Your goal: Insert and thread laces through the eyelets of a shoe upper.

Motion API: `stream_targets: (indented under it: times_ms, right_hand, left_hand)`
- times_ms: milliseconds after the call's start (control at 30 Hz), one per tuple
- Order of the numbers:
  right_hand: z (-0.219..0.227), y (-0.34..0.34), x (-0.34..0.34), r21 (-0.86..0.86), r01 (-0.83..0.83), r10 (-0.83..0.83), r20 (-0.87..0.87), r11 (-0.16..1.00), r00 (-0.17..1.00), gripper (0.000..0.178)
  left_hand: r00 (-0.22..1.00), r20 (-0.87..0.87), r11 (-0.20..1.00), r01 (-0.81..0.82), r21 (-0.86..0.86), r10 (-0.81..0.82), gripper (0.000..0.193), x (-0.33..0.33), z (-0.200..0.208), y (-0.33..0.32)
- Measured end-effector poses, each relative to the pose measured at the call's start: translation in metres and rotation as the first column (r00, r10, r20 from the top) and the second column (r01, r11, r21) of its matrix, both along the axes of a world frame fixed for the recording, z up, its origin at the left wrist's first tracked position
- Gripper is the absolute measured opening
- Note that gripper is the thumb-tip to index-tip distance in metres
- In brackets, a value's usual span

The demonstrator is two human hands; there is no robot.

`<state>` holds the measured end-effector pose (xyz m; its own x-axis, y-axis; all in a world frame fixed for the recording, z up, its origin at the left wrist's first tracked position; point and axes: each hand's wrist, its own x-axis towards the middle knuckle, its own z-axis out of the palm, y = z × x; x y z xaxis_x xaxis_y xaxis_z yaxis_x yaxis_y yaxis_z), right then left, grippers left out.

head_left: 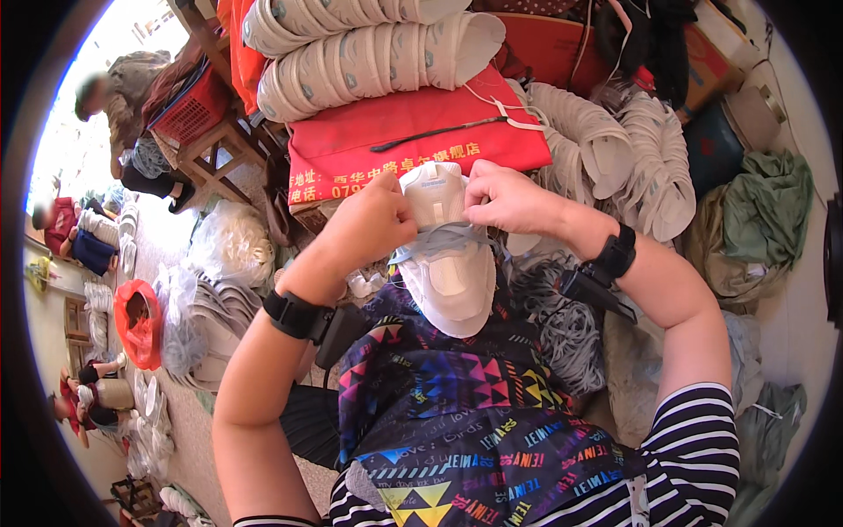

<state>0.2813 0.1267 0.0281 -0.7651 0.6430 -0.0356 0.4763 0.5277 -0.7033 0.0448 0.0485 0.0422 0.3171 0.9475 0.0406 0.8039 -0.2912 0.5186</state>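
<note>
A white shoe upper [450, 294] lies in front of my chest, toe toward me, its tongue [432, 187] standing up between my hands. A flat grey shoelace [439, 239] crosses over its throat in several strands. My left hand [373, 215] is closed at the left side of the tongue, its fingertips pinched on the lace. On the other side, my right hand [509, 200] pinches the lace with thumb and bent fingers. The lace ends are hidden by my fingers. A dark printed apron [439, 386] lies below the upper.
Ahead, stacked white uppers [378, 66] rest on a red bag [351, 140] with a thin black tool [430, 133]. More uppers [645, 162] and bundled grey laces [566, 329] are at right. An orange-red bag [138, 325] stands left; other people sit farther off.
</note>
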Motion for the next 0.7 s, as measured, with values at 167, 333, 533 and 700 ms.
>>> stream_targets:
  times_ms: [167,333,533,700]
  right_hand:
    - [-0.001,-0.014,-0.01,-0.101,0.173,-0.191,-0.208,0.98,0.959,0.014]
    - [0.055,-0.02,-0.024,-0.662,0.02,-0.308,-0.32,0.749,0.896,0.015]
    - [0.018,-0.012,-0.017,0.503,-0.09,0.093,0.018,0.859,0.995,0.009]
    - [0.02,-0.031,-0.031,0.68,-0.076,0.006,0.106,0.729,0.994,0.011]
  left_hand:
    - [0.905,0.331,0.961,-0.274,-0.025,0.267,0.011,0.024,-0.008,-0.016]
    - [0.599,0.798,0.99,-0.141,0.027,0.063,0.023,0.037,0.043,-0.021]
    - [0.114,0.936,0.943,-0.008,-0.333,0.332,0.02,0.021,0.027,-0.026]
    - [0.146,0.925,0.936,-0.096,-0.339,0.351,0.017,0.006,-0.007,-0.038]
